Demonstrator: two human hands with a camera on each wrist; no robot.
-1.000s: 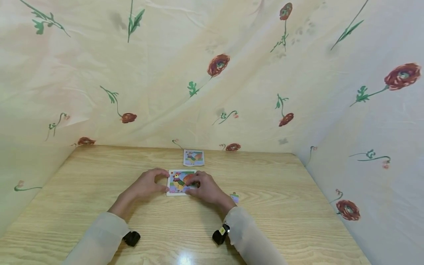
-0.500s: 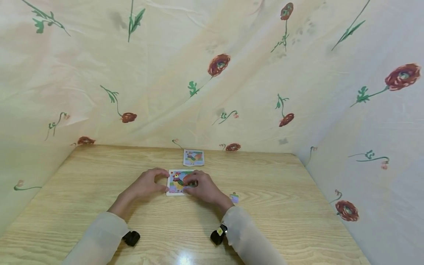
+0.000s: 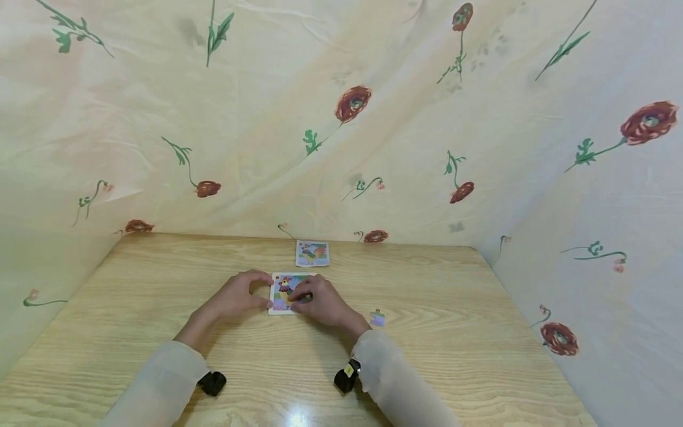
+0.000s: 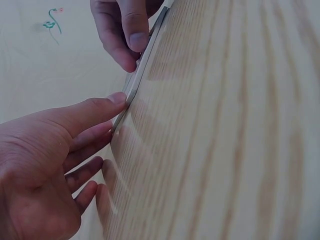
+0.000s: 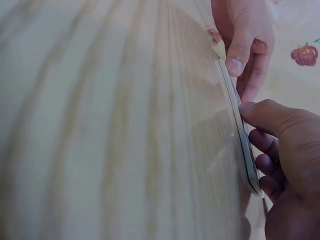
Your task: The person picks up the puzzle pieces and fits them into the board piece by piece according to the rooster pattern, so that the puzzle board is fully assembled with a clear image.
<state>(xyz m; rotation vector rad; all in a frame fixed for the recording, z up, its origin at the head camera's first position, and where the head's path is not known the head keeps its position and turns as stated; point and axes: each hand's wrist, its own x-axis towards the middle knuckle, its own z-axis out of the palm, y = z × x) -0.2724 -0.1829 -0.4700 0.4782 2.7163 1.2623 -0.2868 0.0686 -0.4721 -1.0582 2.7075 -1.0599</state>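
Observation:
A small jigsaw puzzle (image 3: 283, 295) with a rooster picture in a white-bordered tray lies on the table. My left hand (image 3: 239, 295) holds its left edge, the thumb at the near corner and a finger at the far one. Over the puzzle's right part is my right hand (image 3: 322, 301), fingers bent down to the picture and hiding much of it. In the right wrist view the right thumb (image 5: 267, 115) lies at the tray's near rim; whether the fingertips pinch a piece is hidden. A loose puzzle piece (image 3: 377, 318), purple and green, lies right of the right hand.
Behind the puzzle lies a rooster picture card (image 3: 312, 254). The wooden table (image 3: 437, 362) meets a flower-patterned cloth (image 3: 256, 148) at the back and sides. A black wrist camera (image 3: 213, 384) sits at the left cuff, another (image 3: 344, 379) at the right.
My right hand has slid a little left across the puzzle, its wrist moving left too. The left hand stays at the left edge, and the loose piece has not moved.

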